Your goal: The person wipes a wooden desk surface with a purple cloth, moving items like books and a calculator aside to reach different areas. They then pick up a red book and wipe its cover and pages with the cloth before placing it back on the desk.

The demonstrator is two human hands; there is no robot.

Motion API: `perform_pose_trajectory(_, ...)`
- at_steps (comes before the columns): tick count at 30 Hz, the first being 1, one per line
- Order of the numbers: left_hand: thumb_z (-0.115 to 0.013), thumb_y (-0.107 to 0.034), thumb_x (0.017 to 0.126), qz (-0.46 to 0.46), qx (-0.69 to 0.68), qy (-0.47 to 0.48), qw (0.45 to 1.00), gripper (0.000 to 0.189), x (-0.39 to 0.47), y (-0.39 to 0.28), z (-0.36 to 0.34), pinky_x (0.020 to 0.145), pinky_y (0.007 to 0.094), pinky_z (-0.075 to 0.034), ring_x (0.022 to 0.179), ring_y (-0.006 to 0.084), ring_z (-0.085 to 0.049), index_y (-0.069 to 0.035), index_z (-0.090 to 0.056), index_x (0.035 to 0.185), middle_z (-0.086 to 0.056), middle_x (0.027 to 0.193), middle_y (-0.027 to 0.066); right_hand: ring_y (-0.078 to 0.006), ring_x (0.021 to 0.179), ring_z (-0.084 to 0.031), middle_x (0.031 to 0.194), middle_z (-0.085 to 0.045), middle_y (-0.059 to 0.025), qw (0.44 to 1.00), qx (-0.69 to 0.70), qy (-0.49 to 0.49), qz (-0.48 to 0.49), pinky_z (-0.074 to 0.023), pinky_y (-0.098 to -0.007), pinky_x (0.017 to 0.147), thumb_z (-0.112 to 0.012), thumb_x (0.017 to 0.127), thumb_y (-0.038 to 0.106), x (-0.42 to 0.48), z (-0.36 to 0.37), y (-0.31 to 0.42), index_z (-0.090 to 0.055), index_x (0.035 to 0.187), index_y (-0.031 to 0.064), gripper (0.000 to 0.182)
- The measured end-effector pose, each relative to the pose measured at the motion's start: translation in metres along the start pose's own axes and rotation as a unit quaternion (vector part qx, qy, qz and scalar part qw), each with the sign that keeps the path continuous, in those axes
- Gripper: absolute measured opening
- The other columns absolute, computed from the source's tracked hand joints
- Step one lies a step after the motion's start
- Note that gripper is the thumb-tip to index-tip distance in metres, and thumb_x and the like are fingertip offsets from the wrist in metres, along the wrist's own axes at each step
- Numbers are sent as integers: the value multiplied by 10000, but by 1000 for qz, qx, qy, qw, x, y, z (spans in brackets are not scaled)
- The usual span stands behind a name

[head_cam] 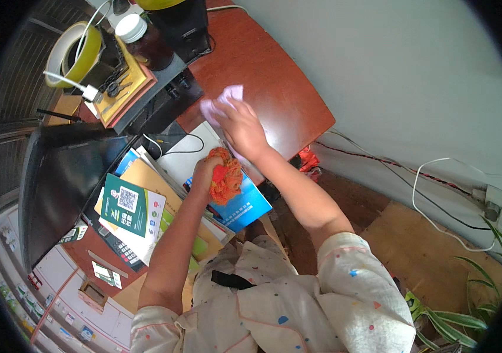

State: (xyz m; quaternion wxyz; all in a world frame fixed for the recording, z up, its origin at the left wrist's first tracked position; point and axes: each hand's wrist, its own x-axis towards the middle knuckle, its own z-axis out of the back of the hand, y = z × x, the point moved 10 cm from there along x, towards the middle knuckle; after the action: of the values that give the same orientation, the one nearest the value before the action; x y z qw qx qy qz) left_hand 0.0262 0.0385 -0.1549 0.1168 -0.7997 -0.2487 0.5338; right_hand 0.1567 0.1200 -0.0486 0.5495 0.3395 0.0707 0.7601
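Note:
My left hand [205, 175] grips a bunched orange mesh-like cloth [228, 181] with a brighter red patch. That bundle is over a blue booklet [248, 205] at the desk's near side. Farther out, my right hand [244, 130] lies on a crumpled pale purple cloth [233, 93], pressing it against the reddish-brown wooden desk [273, 84]. Part of the purple cloth is hidden beneath the palm and wrist. Left of my left forearm, a green card with a printed code [127, 205] rests on a pile of papers and folders [167, 194].
A monitor [74, 176] stands at the left, with a calculator [125, 253] near it. Behind are a black box [158, 106], a brown bottle with a white cap [145, 42], yellow tape [74, 53] and keys [114, 88]. Cables [365, 159] run along the wall to a socket [493, 205]; a leafy plant [454, 317] stands below.

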Motion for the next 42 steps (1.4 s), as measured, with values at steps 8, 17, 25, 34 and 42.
perform_pose_trajectory(8, -569, -128, 863, -106, 41, 19, 993, 184, -5, -1, -10, 634, 431, -605, 691, 257, -698, 21, -637, 945, -676, 853, 136, -358, 1118, -621, 1177, -668, -139, 986, -38, 76, -142, -493, -456, 990, -715, 778, 7, -101, 103, -41, -700, 1272, 143, 512)
perform_pose_trajectory(17, -612, -137, 849, -181, 39, -7, 983, 167, -39, 9, -21, 672, 338, -542, 696, 163, -666, 17, -676, 863, -698, 828, 66, -386, 1211, -515, 1221, -576, -157, 954, -123, -272, -35, -380, -514, 1100, -817, 751, 90, -26, 211, -14, -590, 1107, 93, 423)
perform_pose_trajectory(25, -563, -65, 824, -101, -76, 17, 992, 123, -89, 27, -21, 643, 387, -579, 699, 223, -672, -16, -627, 917, -641, 837, 81, -433, 1385, -447, 1441, -526, -195, 991, -36, -39, -124, -370, -526, 1152, -842, 817, 236, -99, 123, -20, -592, 1284, 88, 550)
perform_pose_trajectory(34, -575, -96, 853, -11, -114, 50, 992, 291, -109, 46, -35, 686, 469, -623, 781, 295, -712, 27, -591, 1116, -666, 956, 148, -400, 1338, -515, 1496, -509, -186, 993, -100, -2, -70, -440, -498, 1130, -786, 853, 179, -27, 54, -68, -637, 1371, 236, 543)
perform_pose_trajectory(42, -578, -81, 871, -14, -149, 32, 988, 255, -104, 51, -23, 693, 445, -622, 797, 279, -719, 32, -611, 1097, -672, 957, 142, -409, 1382, -455, 1501, -502, -144, 997, -11, 75, 31, -385, -528, 1145, -769, 819, 125, -59, 27, 27, -624, 1342, 183, 546)
